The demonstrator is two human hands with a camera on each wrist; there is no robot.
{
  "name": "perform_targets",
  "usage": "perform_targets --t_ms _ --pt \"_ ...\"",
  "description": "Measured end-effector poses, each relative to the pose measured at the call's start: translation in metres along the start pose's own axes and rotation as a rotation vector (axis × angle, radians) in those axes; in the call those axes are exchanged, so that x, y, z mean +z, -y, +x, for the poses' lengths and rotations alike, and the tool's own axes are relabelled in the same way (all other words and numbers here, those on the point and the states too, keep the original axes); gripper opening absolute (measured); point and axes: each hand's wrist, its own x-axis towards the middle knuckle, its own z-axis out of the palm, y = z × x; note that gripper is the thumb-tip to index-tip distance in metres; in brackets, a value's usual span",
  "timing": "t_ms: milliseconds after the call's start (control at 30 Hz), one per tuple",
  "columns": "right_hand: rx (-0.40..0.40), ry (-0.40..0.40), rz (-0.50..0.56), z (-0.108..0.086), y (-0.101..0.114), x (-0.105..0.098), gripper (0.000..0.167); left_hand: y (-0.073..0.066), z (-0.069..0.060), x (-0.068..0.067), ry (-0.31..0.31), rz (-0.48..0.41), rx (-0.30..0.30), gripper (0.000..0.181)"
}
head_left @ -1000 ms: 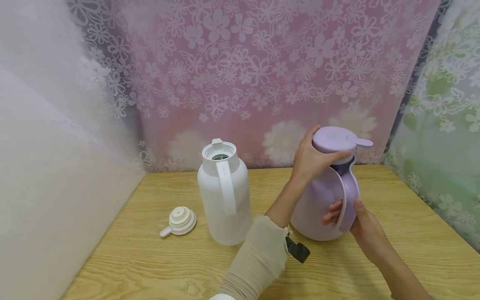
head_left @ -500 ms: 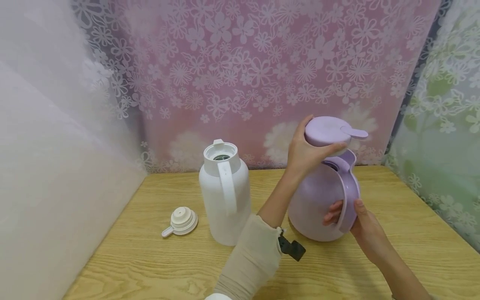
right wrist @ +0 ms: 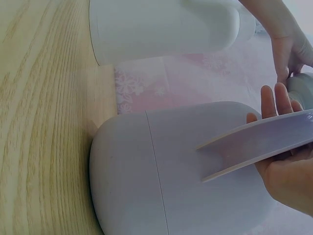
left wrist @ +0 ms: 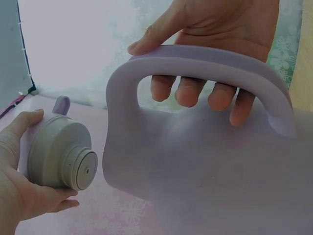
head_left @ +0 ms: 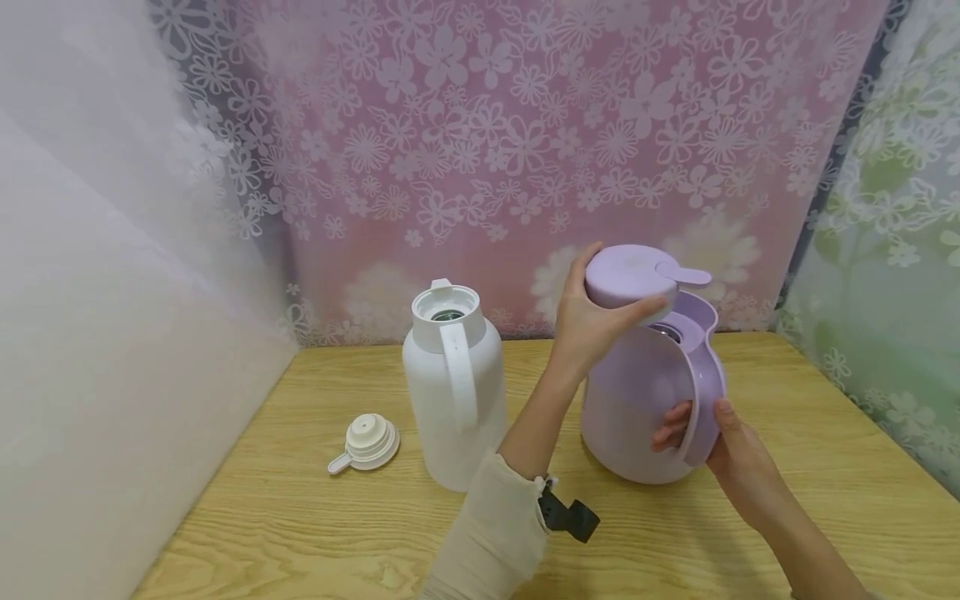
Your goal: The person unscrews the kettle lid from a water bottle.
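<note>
My left hand (head_left: 588, 329) grips a lilac lid (head_left: 630, 271) with a tab by its rim, thumb on the near side. In the left wrist view the lid's pale stepped plug (left wrist: 78, 166) shows, apart from the jug. The lilac vacuum jug (head_left: 630, 417) stands upright on the table, its mouth (head_left: 667, 332) uncovered and partly hidden behind the lid and hand. My right hand (head_left: 750, 471) holds the jug's handle (head_left: 705, 392), with fingers through the loop and the thumb along the outer side.
A white vacuum jug (head_left: 453, 400) without a lid stands left of the lilac one. Farther left, a white lid (head_left: 371, 440) lies plug up on the wooden table (head_left: 300, 533). Flowered sheets (head_left: 480, 167) hang behind and at the right. A black strap (head_left: 570, 517) dangles from my left wrist.
My left hand has lifted the lilac lid off the jug's mouth, then carried it left and slightly down. My right hand stays on the handle.
</note>
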Motion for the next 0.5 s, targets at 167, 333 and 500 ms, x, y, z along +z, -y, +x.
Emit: perform_targets --t_ms 167,333,500 --pt "-0.001 -0.009 -0.01 0.0 0.0 0.0 0.052 0.0 -0.007 -0.004 0.005 -0.039 -0.008 0.081" --pt "0.005 -0.018 -0.02 0.0 -0.001 0.0 0.053 0.003 -0.014 -0.008 0.01 -0.065 -0.016 0.081" --pt "-0.034 -0.005 -0.016 0.0 -0.002 0.0 0.053 0.006 -0.022 -0.012 0.006 -0.073 -0.046 0.084"
